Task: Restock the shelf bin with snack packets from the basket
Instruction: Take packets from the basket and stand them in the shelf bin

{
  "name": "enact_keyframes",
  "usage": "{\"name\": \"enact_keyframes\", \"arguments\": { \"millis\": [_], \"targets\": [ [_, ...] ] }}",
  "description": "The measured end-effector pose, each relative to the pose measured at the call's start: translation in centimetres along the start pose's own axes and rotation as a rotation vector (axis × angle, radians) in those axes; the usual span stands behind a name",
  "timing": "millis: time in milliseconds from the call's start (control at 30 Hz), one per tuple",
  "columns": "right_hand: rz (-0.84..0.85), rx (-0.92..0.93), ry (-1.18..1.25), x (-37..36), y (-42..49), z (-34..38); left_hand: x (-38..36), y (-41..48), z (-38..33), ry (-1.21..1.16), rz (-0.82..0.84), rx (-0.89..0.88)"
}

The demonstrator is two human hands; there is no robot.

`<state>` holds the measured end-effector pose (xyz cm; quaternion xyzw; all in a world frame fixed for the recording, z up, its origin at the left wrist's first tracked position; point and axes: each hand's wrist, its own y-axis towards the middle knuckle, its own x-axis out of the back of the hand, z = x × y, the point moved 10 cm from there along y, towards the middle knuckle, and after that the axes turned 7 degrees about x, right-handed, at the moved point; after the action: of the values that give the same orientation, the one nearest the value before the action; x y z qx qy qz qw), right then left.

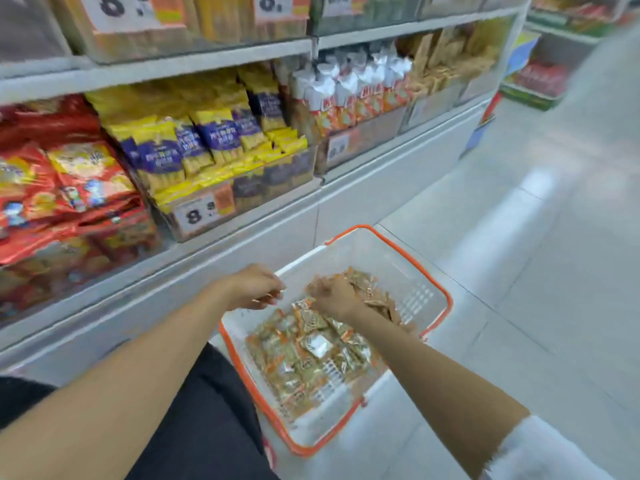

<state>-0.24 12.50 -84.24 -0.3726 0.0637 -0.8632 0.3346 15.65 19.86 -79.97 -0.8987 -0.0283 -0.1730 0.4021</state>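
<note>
Reaching down beside the shelf (242, 233), the person works over the orange-rimmed basket (449, 299) on the floor, where the snack packets (311, 355) lie heaped across its bottom. The right hand (334, 296) is among them, fingers curled round a bunch at the heap's far end. The left hand (254, 289) hovers at the basket's rim, fingers bent; whether it holds anything I cannot tell. Best to gather a modest, flat stack, so none slip on the lift to the shelf.
</note>
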Motion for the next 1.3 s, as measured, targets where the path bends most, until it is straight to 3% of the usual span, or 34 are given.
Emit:
{"name": "enact_keyframes", "arguments": {
  "millis": [200, 300, 400, 600, 733, 867, 1033, 1167, 1300],
  "targets": [
    [0.259, -0.363, -0.085, -7.6, -0.6, -14.5, -2.4, 4.7, 4.3, -0.002, -0.013, 0.145],
    [0.227, -0.530, 0.032, -10.9, -1.3, -18.6, -1.8, 6.2, 5.1, -0.103, -0.053, 0.178],
    [0.146, -0.689, 0.304, -14.8, -1.5, -20.7, -1.6, 7.3, 5.9, -0.154, -0.059, 0.201],
    [0.193, -0.674, 0.326, -19.2, 0.7, -20.5, -1.5, 8.1, 9.4, -0.145, -0.061, 0.299],
    [0.176, -0.787, 0.348, -20.8, 0.4, -21.2, -1.2, 9.2, 10.3, -0.209, -0.076, 0.308],
    [0.192, -0.876, 0.588, -21.0, -0.5, -20.9, -1.8, 9.8, 10.9, -0.200, -0.072, 0.322],
    [0.366, -0.788, 0.824, -16.6, -0.7, -15.1, -2.1, 9.6, 10.1, -0.196, -0.078, 0.327],
    [0.388, -0.531, 0.942, -10.1, -0.1, -8.2, -2.1, 7.5, 8.3, -0.230, -0.081, 0.283],
    [0.354, -0.239, 0.813, -3.9, 0.4, -0.8, 0.3, 3.9, 2.6, -0.376, -0.133, 0.033]
  ]
}}
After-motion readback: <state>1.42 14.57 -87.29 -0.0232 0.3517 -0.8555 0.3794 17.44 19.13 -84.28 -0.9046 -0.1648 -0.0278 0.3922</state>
